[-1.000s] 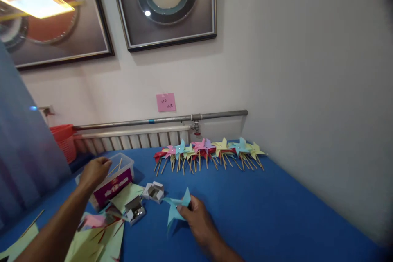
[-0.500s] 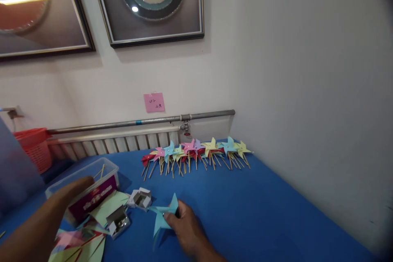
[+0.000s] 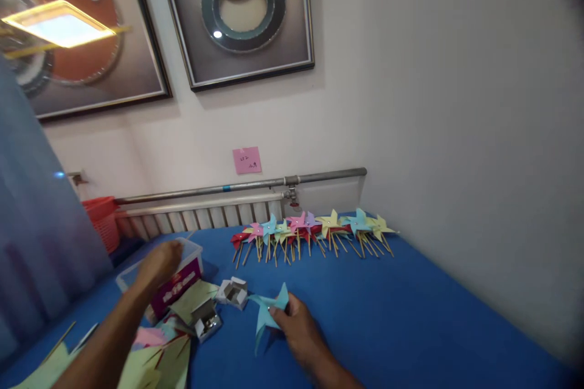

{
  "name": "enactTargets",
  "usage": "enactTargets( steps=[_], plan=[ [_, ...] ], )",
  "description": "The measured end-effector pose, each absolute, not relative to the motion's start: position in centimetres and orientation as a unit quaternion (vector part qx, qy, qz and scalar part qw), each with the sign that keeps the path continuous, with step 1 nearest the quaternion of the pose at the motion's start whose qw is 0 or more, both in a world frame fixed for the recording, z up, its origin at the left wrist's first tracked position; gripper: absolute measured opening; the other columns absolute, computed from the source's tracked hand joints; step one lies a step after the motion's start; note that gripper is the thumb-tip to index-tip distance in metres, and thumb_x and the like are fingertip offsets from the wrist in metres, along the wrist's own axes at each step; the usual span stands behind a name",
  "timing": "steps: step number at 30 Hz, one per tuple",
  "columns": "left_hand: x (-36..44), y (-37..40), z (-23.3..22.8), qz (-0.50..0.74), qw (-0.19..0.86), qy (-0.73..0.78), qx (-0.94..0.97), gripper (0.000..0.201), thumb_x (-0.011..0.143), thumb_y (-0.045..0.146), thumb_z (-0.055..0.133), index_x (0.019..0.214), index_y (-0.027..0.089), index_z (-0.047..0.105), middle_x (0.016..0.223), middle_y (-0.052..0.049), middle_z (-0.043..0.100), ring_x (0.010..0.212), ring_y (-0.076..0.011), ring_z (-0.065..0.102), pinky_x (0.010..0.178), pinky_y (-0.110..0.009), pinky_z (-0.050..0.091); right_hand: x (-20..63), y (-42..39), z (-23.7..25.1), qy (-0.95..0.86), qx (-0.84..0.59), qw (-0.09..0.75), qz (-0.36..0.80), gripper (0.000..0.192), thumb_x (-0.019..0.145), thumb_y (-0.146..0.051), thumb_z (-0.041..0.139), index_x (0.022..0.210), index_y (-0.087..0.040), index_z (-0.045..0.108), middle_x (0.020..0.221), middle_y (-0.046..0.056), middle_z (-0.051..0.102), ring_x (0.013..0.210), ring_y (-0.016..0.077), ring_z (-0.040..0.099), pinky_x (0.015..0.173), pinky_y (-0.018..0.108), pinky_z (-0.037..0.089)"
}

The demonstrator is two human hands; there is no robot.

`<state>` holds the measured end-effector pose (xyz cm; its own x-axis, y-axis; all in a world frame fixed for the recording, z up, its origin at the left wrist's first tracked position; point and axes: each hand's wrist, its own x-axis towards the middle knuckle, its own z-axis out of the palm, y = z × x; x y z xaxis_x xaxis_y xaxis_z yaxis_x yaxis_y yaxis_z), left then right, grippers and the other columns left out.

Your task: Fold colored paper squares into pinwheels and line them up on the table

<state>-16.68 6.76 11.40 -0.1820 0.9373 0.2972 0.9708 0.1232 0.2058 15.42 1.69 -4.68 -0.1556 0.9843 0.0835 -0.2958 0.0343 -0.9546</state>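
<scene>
Blue tabletop (image 3: pixel 387 316) fills the lower frame; a light-blue paper pinwheel (image 3: pixel 269 311) at lower centre is pinched by the right hand (image 3: pixel 298 328), while the left hand (image 3: pixel 159 262) is curled over the clear box (image 3: pixel 191 255); its thin folds could be crushed by too hard a squeeze

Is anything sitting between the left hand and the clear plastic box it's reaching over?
Nothing visible. The left hand is right over the clear plastic box, fingers above its open top, with no object between them. The small open boxes and loose paper sheets lie to the side. The right hand holds the blue pinwheel apart.
</scene>
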Motion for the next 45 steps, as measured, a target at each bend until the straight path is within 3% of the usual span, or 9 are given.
enactTargets(
  steps=[2,5,7,9,14,19,26,38,45],
  plan=[
    [-13.2,5.9,8.8,-0.29,-0.019,-0.696,-0.657,0.026,0.096,0.028,0.048,0.092,0.018,0.071,0.088,-0.009,0.077,0.087,-0.0242,0.073,0.076,-0.03,0.051,15.6,1.9,-4.7,-0.445,-0.366,0.541,0.612,0.029,0.069,-0.04,0.084,0.091,-0.023,0.076,0.084,0.002,0.077,0.079,0.0226,0.067,0.076,0.033,0.054],
    [-7.7,4.2,4.1,-0.455,-0.183,-0.602,-0.63,0.035,0.09,0.051,0.052,0.08,0.021,0.066,0.063,0.0,0.062,0.062,-0.0203,0.059,0.061,-0.028,0.044,16.0,1.8,-4.6,-0.403,-0.365,0.547,0.637,0.034,0.066,-0.042,0.089,0.091,-0.023,0.075,0.085,0.003,0.076,0.081,0.0236,0.069,0.078,0.036,0.057],
    [-5.1,3.0,1.5,-0.504,-0.251,-0.572,-0.597,0.042,0.086,0.06,0.056,0.077,0.021,0.066,0.056,0.003,0.054,0.056,-0.0179,0.052,0.059,-0.028,0.041,16.3,1.6,-4.3,-0.372,-0.367,0.556,0.646,0.038,0.063,-0.042,0.093,0.09,-0.022,0.075,0.086,0.003,0.077,0.084,0.024,0.07,0.081,0.037,0.058],
    [-3.8,2.1,0.0,-0.523,-0.273,-0.569,-0.572,0.045,0.087,0.062,0.057,0.081,0.019,0.07,0.058,0.003,0.055,0.059,-0.0179,0.052,0.061,-0.028,0.04,16.5,1.3,-3.9,-0.348,-0.365,0.565,0.653,0.042,0.059,-0.041,0.097,0.089,-0.022,0.075,0.088,0.003,0.077,0.086,0.0243,0.071,0.081,0.037,0.059],
    [-3.0,1.5,-1.3,-0.48,-0.266,-0.588,-0.595,0.031,0.09,0.045,0.053,0.085,0.02,0.072,0.069,0.001,0.059,0.071,-0.0193,0.055,0.069,-0.029,0.038,16.8,0.9,-3.1,-0.319,-0.353,0.578,0.663,0.047,0.053,-0.041,0.103,0.085,-0.021,0.075,0.084,0.002,0.078,0.087,0.023,0.071,0.082,0.036,0.059],
    [-1.2,1.3,-1.8,-0.384,-0.346,-0.581,-0.629,0.017,0.087,0.032,0.056,0.077,0.021,0.064,0.065,0.003,0.053,0.064,-0.0166,0.049,0.064,-0.028,0.034,17.1,1.3,-2.9,-0.29,-0.342,0.594,0.668,0.049,0.049,-0.04,0.107,0.082,-0.022,0.076,0.08,0.001,0.077,0.084,0.0219,0.07,0.083,0.038,0.061],
    [0.3,0.2,-1.1,-0.383,-0.421,-0.551,-0.61,0.016,0.086,0.027,0.059,0.071,0.023,0.058,0.059,0.006,0.045,0.058,-0.0147,0.041,0.06,-0.027,0.033,17.4,1.5,-3.1,-0.261,-0.353,0.601,0.668,0.051,0.044,-0.037,0.108,0.082,-0.022,0.077,0.082,0.001,0.078,0.086,0.023,0.072,0.085,0.039,0.062],
    [1.0,-0.4,-0.8,-0.388,-0.39,-0.57,-0.611,0.02,0.09,0.014,0.056,0.072,0.022,0.057,0.061,0.006,0.047,0.06,-0.0141,0.044,0.061,-0.025,0.034,17.3,1.6,-3.1,-0.267,-0.348,0.604,0.666,0.048,0.045,-0.036,0.108,0.079,-0.02,0.079,0.087,0.004,0.082,0.087,0.0244,0.075,0.086,0.039,0.062],
    [1.2,-0.8,-0.4,-0.375,-0.349,-0.591,-0.624,0.019,0.09,0.016,0.059,0.072,0.022,0.056,0.065,0.004,0.055,0.064,-0.0146,0.051,0.063,-0.024,0.035,17.3,1.5,-3.2,-0.272,-0.348,0.602,0.666,0.048,0.046,-0.036,0.107,0.082,-0.02,0.08,0.086,0.005,0.082,0.088,0.0259,0.075,0.089,0.041,0.062]
  ],
)
